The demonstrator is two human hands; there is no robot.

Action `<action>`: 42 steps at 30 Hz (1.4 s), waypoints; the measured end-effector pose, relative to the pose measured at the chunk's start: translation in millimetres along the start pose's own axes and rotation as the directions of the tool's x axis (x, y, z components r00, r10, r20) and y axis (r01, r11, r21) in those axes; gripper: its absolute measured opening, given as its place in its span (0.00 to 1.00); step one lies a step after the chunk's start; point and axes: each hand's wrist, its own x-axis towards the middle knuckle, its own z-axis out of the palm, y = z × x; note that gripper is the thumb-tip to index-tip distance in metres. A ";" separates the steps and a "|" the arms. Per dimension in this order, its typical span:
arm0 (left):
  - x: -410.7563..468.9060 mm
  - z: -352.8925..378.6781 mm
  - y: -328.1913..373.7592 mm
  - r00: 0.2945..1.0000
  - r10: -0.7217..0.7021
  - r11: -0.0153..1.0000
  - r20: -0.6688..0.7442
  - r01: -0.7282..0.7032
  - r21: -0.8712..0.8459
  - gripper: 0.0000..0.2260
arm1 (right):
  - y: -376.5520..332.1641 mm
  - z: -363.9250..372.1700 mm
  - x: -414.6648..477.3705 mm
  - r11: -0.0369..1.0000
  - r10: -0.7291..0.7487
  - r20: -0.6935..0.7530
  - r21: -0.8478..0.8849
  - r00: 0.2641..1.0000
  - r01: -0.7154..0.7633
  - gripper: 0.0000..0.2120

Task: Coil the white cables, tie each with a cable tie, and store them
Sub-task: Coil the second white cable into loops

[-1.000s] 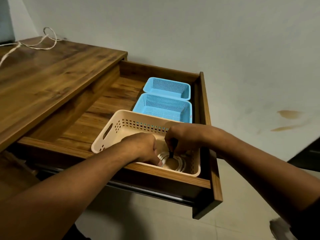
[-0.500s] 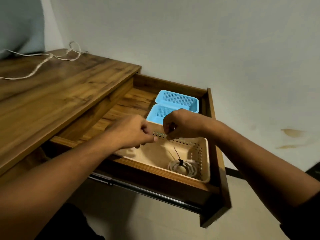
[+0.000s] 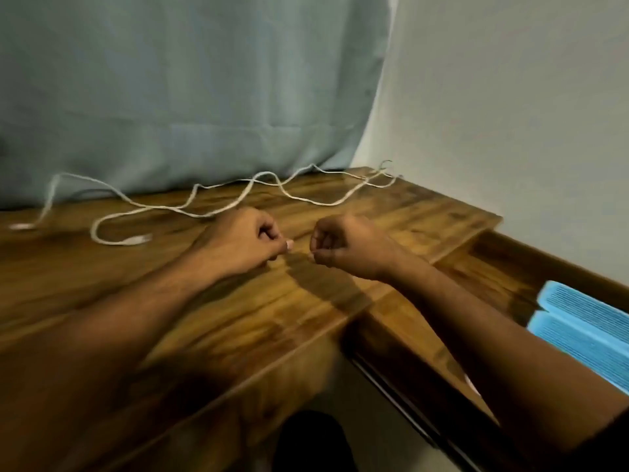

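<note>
A long white cable (image 3: 146,207) lies uncoiled in loose waves along the back of the wooden desk top (image 3: 102,284), one end with a white plug (image 3: 136,240) on the left. My left hand (image 3: 245,240) and my right hand (image 3: 347,247) hover side by side over the desk, just in front of the cable and not touching it. Both have their fingers curled in, and I see nothing in either. The picture is blurred by motion.
A grey-blue curtain (image 3: 170,97) hangs behind the desk. On the right the wooden drawer (image 3: 510,267) stands pulled out, with two blue mesh baskets (image 3: 585,321) inside at the frame edge. A pale wall (image 3: 510,97) rises behind the drawer.
Both hands have come out of the beige basket in the drawer, leaving a coiled, tied cable there, and moved left over the desk top. The view has swung left toward the loose cable.
</note>
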 end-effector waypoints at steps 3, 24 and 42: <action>-18.1 -42.2 -55.5 0.984 -0.130 0.990 -0.120 0.136 0.041 0.10 | -42.1 40.8 51.3 0.989 -0.059 0.012 0.137 0.998 0.057 0.07; -33.9 -88.4 -216.4 0.861 -0.283 0.860 -0.421 0.423 0.287 0.23 | -152.6 186.3 171.9 0.981 -0.182 -0.130 -0.087 0.975 0.171 0.21; -29.1 -84.3 -192.9 0.845 -0.442 0.651 -0.300 0.072 -0.756 0.10 | -156.3 174.9 158.8 0.903 -0.287 -0.467 0.158 0.836 0.399 0.10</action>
